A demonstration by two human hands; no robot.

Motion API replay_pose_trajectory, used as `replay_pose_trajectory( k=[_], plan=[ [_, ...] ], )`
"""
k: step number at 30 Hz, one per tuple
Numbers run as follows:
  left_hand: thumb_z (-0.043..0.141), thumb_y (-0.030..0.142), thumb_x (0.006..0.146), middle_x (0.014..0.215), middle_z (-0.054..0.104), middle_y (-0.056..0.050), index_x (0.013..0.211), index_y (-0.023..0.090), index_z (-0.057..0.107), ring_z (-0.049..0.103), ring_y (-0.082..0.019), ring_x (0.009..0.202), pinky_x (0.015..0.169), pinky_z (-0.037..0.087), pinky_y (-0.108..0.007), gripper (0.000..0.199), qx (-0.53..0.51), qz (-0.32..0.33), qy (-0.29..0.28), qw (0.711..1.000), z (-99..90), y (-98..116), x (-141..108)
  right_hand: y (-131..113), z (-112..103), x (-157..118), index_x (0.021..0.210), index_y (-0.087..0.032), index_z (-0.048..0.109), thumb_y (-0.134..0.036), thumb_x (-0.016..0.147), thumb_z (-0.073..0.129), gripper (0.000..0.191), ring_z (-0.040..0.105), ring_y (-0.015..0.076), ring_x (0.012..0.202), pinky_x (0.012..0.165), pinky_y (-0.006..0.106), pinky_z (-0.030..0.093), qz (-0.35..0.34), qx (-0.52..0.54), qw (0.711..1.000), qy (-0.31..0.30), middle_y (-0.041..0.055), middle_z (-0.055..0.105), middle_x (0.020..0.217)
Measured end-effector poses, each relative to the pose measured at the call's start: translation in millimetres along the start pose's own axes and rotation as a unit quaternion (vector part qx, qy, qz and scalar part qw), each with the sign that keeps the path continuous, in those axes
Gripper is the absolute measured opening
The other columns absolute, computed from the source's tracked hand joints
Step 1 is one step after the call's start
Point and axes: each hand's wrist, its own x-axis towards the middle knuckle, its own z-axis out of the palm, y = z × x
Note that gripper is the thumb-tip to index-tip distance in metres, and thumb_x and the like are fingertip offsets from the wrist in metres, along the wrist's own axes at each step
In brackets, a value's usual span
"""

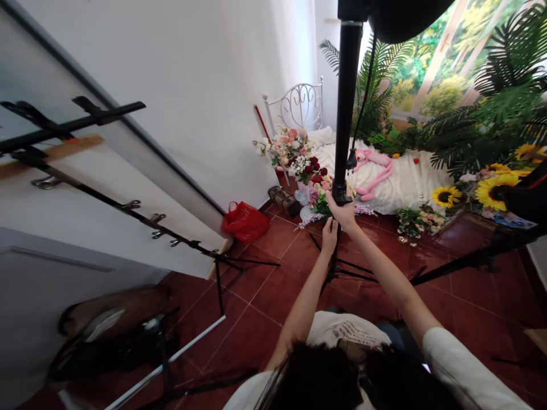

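A black light stand [345, 102] rises upright in front of me, its top running out of view beside a dark rounded lamp head [405, 17]. My right hand [343, 212] is closed around the pole just under a thick black collar. Lower down, my left hand [329, 236] has its fingers closed on the thinner section of the same stand. A cable with a black plug [351, 159] hangs along the pole. The stand's legs spread over the floor below my hands.
A white bed [410, 182] with a pink plush toy [376, 165] stands ahead, among flowers [294, 145] and palm leaves. A red bag [245, 221] sits by the wall. Another black stand [465, 263] slants at right. A clip-hung backdrop bar [111, 196] is at left.
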Motion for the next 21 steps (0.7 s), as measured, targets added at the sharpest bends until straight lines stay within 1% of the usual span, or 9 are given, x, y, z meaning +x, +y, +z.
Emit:
replay_pose_trajectory(
  k=[2, 4, 6, 8, 10, 12, 16, 18, 21],
  plan=[
    [0.058, 0.059, 0.084, 0.099, 0.072, -0.009, 0.098, 0.016, 0.068, 0.066, -0.021, 0.098, 0.090, 0.053, -0.035, 0.047, -0.039, -0.032, -0.013, 0.999, -3.5, -2, 4, 11, 6, -6, 0.117, -0.021, 0.055, -0.049, 0.085, 0.060, 0.043, 0.065, 0.0224, 0.101, 0.088, 0.037, 0.056, 0.046, 0.005, 0.999, -0.029, 0.0056, 0.065, 0.090],
    [0.055, 0.054, 0.089, 0.098, 0.073, -0.010, 0.098, 0.014, 0.069, 0.066, -0.021, 0.101, 0.092, 0.053, -0.036, 0.043, -0.063, -0.068, 0.002, 0.996, -4.6, -6, 7, 24, 5, -15, 0.115, -0.021, 0.055, -0.047, 0.084, 0.061, 0.041, 0.064, 0.0239, 0.102, 0.087, 0.037, 0.056, 0.075, 0.008, 0.996, -0.052, 0.0067, 0.065, 0.090],
    [0.046, 0.052, 0.094, 0.096, 0.074, -0.012, 0.097, 0.013, 0.069, 0.066, -0.022, 0.104, 0.093, 0.054, -0.036, 0.046, -0.082, -0.097, 0.023, 0.992, -3.6, -10, 9, 38, 0, -26, 0.112, -0.022, 0.055, -0.045, 0.082, 0.063, 0.039, 0.063, 0.0243, 0.102, 0.089, 0.038, 0.054, 0.082, 0.003, 0.996, -0.040, 0.0067, 0.065, 0.089],
    [0.037, 0.055, 0.097, 0.095, 0.074, -0.012, 0.098, 0.012, 0.069, 0.067, -0.021, 0.103, 0.092, 0.055, -0.035, 0.054, -0.103, -0.115, 0.032, 0.987, -1.9, -14, 9, 52, -9, -38, 0.108, -0.023, 0.055, -0.044, 0.079, 0.066, 0.038, 0.062, 0.0234, 0.099, 0.092, 0.038, 0.053, 0.078, -0.008, 0.997, -0.015, 0.0052, 0.064, 0.089],
    [0.033, 0.057, 0.098, 0.095, 0.074, -0.011, 0.098, 0.012, 0.069, 0.068, -0.020, 0.100, 0.091, 0.055, -0.033, 0.058, -0.107, -0.120, 0.038, 0.986, -0.5, -18, 9, 62, -16, -48, 0.104, -0.024, 0.055, -0.042, 0.075, 0.070, 0.037, 0.061, 0.0216, 0.093, 0.092, 0.036, 0.051, 0.073, -0.019, 0.997, -0.010, 0.0029, 0.062, 0.087],
    [0.036, 0.058, 0.097, 0.092, 0.074, -0.010, 0.096, 0.013, 0.069, 0.070, -0.021, 0.095, 0.087, 0.057, -0.033, 0.057, -0.082, -0.116, 0.054, 0.988, 0.4, -20, 9, 68, -21, -54, 0.100, -0.025, 0.054, -0.041, 0.074, 0.071, 0.035, 0.059, 0.0203, 0.090, 0.091, 0.034, 0.051, 0.069, -0.026, 0.997, -0.009, 0.0012, 0.061, 0.085],
    [0.036, 0.056, 0.097, 0.078, 0.072, -0.010, 0.087, 0.015, 0.069, 0.069, -0.023, 0.084, 0.075, 0.056, -0.034, 0.054, -0.016, -0.114, 0.084, 0.990, 3.4, -22, 9, 72, -21, -56, 0.099, -0.025, 0.053, -0.040, 0.076, 0.070, 0.033, 0.058, 0.0200, 0.093, 0.091, 0.033, 0.050, 0.073, -0.026, 0.997, -0.002, 0.0006, 0.059, 0.084],
    [0.040, 0.054, 0.096, 0.071, 0.070, -0.011, 0.081, 0.014, 0.067, 0.067, -0.023, 0.081, 0.074, 0.054, -0.034, 0.051, 0.003, -0.106, 0.089, 0.990, 6.6, -23, 10, 71, -20, -55, 0.100, -0.025, 0.054, -0.040, 0.077, 0.070, 0.033, 0.057, 0.0203, 0.094, 0.093, 0.033, 0.049, 0.073, -0.028, 0.997, -0.012, 0.0010, 0.059, 0.086],
    [0.050, 0.054, 0.091, 0.070, 0.068, -0.010, 0.075, 0.014, 0.064, 0.065, -0.020, 0.080, 0.075, 0.053, -0.032, 0.045, -0.006, -0.075, 0.100, 0.992, 12.2, -26, 10, 69, -20, -53, 0.102, -0.024, 0.055, -0.039, 0.079, 0.067, 0.030, 0.056, 0.0222, 0.101, 0.101, 0.037, 0.045, 0.072, -0.064, 0.995, -0.014, 0.0033, 0.059, 0.092]
  ],
)
